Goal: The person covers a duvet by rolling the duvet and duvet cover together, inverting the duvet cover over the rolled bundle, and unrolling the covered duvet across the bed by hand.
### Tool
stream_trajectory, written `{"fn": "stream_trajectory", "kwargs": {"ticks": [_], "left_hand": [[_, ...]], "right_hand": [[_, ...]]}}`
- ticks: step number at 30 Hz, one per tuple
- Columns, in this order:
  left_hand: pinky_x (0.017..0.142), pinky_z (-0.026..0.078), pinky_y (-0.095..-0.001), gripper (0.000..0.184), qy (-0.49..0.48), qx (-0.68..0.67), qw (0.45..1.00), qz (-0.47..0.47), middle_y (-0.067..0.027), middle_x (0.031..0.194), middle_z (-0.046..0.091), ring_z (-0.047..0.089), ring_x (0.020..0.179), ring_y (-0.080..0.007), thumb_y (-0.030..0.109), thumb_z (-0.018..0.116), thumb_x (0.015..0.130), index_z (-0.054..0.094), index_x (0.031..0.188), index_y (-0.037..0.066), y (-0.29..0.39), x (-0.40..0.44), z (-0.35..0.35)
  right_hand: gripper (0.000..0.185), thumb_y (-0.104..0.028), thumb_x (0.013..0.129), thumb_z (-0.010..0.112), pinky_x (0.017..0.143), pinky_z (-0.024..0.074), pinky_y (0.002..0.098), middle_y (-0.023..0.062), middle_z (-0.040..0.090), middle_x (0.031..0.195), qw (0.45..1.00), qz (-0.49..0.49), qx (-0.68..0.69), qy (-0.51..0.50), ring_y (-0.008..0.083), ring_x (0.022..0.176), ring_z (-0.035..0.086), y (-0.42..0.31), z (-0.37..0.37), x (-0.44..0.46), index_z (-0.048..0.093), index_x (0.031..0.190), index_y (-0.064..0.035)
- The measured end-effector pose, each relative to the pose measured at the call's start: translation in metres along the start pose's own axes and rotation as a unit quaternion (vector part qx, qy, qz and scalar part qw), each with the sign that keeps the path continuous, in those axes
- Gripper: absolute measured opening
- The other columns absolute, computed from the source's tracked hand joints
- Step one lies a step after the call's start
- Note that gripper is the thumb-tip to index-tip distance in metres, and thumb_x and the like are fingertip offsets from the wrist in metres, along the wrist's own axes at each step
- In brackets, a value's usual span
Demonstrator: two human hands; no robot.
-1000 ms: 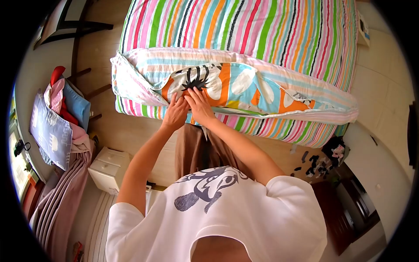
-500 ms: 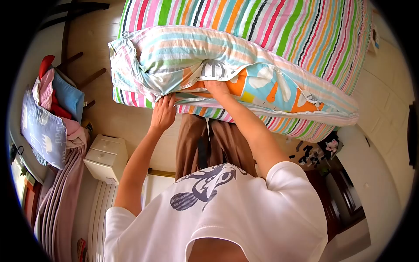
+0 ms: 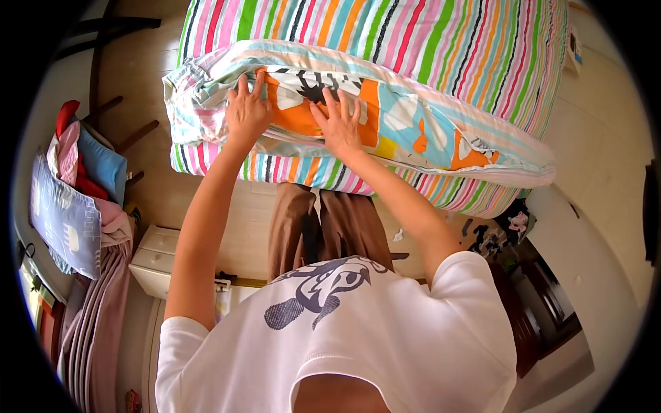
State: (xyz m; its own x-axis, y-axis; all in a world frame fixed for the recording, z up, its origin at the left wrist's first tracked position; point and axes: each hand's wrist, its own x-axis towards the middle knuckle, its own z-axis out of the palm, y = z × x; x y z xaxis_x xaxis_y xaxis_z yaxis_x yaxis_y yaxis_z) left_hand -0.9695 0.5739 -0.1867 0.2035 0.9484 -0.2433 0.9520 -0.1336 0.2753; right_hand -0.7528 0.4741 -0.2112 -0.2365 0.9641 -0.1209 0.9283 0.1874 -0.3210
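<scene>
A pastel-striped duvet cover [image 3: 441, 101] lies in a long bundle across the near side of the bed. Through its opening shows a quilt [image 3: 403, 113] printed in orange, blue and white. My left hand [image 3: 248, 118] rests at the left end of the opening, fingers spread, where the quilt meets the bunched cover. Fingers apart, my right hand [image 3: 339, 127] lies on the orange and white part of the quilt. Neither hand is closed on the cloth.
Under the bundle is a bed [image 3: 413, 41] with a bright striped sheet. To the left, a grey-blue pillow [image 3: 65, 213] and a blue cushion [image 3: 103, 165] sit in a pile. A white bedside cabinet [image 3: 155, 255] stands below them.
My left hand has moved up from the cover's near edge onto the quilt. My right hand has come out from under the cover's edge. More of the quilt's orange and white print shows.
</scene>
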Motion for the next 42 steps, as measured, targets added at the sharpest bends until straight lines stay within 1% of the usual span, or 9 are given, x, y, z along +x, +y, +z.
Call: {"fn": "stream_trajectory", "kwargs": {"ticks": [3, 10, 14, 15, 19, 24, 31, 39, 42], "left_hand": [[0.087, 0.052, -0.0494, 0.066, -0.019, 0.033, 0.999, -0.021, -0.0169, 0.136, 0.048, 0.056, 0.103, -0.0416, 0.02, 0.056, 0.08, 0.047, 0.145, 0.024, -0.005, 0.013, 0.018], [0.095, 0.05, -0.0463, 0.077, -0.084, 0.053, 0.995, -0.023, -0.0141, 0.144, 0.043, 0.051, 0.118, -0.0422, 0.019, 0.061, 0.076, 0.04, 0.15, 0.029, -0.013, 0.019, 0.033], [0.101, 0.047, -0.0472, 0.088, -0.122, 0.009, 0.992, -0.016, -0.0149, 0.147, 0.039, 0.047, 0.124, -0.0447, 0.011, 0.064, 0.072, 0.035, 0.152, 0.033, -0.02, 0.019, 0.03], [0.102, 0.046, -0.048, 0.09, -0.133, -0.007, 0.991, -0.019, -0.0152, 0.147, 0.038, 0.045, 0.126, -0.0457, 0.009, 0.064, 0.071, 0.034, 0.152, 0.034, -0.023, 0.019, 0.03], [0.101, 0.047, -0.0458, 0.096, -0.113, -0.012, 0.993, 0.031, -0.0151, 0.148, 0.039, 0.047, 0.123, -0.044, 0.006, 0.068, 0.066, 0.035, 0.152, 0.032, -0.032, 0.01, 0.033], [0.107, 0.038, -0.0451, 0.101, -0.067, 0.032, 0.996, 0.053, -0.0157, 0.148, 0.041, 0.044, 0.128, -0.0385, 0.001, 0.071, 0.062, 0.033, 0.152, 0.026, -0.024, -0.048, -0.005], [0.112, 0.026, -0.0582, 0.071, 0.018, 0.004, 0.999, 0.026, -0.0159, 0.144, 0.046, 0.042, 0.135, -0.0314, 0.005, 0.068, 0.067, 0.046, 0.135, 0.003, -0.015, -0.137, -0.055], [0.116, 0.014, -0.0672, 0.027, -0.022, -0.064, 0.98, 0.186, -0.0152, 0.122, 0.049, 0.041, 0.135, -0.0315, 0.019, 0.072, 0.067, 0.063, 0.089, 0.007, 0.031, -0.257, -0.141], [0.118, 0.014, -0.0644, 0.041, -0.13, 0.024, 0.972, 0.195, -0.0102, 0.134, 0.048, 0.033, 0.143, -0.0215, 0.015, 0.071, 0.07, 0.067, 0.11, 0.007, 0.021, -0.308, -0.142]], "right_hand": [[0.069, -0.006, 0.085, 0.06, 0.105, 0.0053, 0.0804, 0.017, 0.019, 0.16, 0.997, 0.052, -0.049, 0.019, 0.0518, 0.144, 0.017, -0.011, 0.0, -0.012, 0.04, 0.149, -0.0263], [0.074, -0.011, 0.09, 0.055, 0.101, 0.0166, 0.0823, 0.0213, 0.019, 0.159, 0.996, -0.036, -0.069, 0.046, 0.0545, 0.141, 0.023, -0.013, 0.034, 0.001, 0.025, 0.155, -0.0285], [0.063, -0.02, 0.095, 0.052, 0.1, 0.0242, 0.0802, 0.0274, 0.037, 0.149, 0.988, -0.05, -0.137, 0.048, 0.0573, 0.129, 0.039, -0.003, 0.065, 0.028, 0.028, 0.153, -0.0244], [0.051, -0.016, 0.092, 0.054, 0.093, 0.0387, 0.0739, 0.0283, 0.05, 0.136, 0.984, -0.066, -0.136, 0.091, 0.0561, 0.116, 0.051, -0.003, 0.066, 0.033, 0.042, 0.141, -0.0115], [0.012, -0.008, 0.084, 0.059, 0.066, 0.0542, 0.0463, 0.0153, 0.069, 0.097, 0.997, 0.024, -0.071, -0.014, 0.0378, 0.089, 0.068, -0.007, 0.059, 0.055, 0.058, 0.096, -0.0062], [0.012, -0.004, 0.08, 0.061, 0.073, 0.0556, 0.043, 0.0169, 0.071, 0.088, 0.992, 0.038, 0.039, -0.117, 0.0309, 0.089, 0.071, 0.0, -0.001, 0.072, 0.067, 0.09, -0.0065], [0.021, -0.004, 0.073, 0.066, 0.076, 0.0544, 0.0454, 0.0149, 0.071, 0.089, 0.989, -0.003, 0.018, -0.147, 0.0333, 0.089, 0.069, -0.007, -0.111, 0.047, 0.071, 0.092, -0.0113], [0.029, -0.005, 0.072, 0.064, 0.081, 0.0515, 0.0475, 0.0148, 0.071, 0.093, 0.984, -0.04, -0.004, -0.174, 0.0347, 0.095, 0.066, -0.006, -0.222, -0.006, 0.074, 0.096, -0.0171], [0.028, -0.003, 0.068, 0.061, 0.078, 0.0496, 0.0492, 0.0182, 0.069, 0.09, 0.976, -0.067, 0.008, -0.206, 0.0381, 0.091, 0.064, 0.016, -0.251, -0.015, 0.073, 0.092, -0.0112]]}}
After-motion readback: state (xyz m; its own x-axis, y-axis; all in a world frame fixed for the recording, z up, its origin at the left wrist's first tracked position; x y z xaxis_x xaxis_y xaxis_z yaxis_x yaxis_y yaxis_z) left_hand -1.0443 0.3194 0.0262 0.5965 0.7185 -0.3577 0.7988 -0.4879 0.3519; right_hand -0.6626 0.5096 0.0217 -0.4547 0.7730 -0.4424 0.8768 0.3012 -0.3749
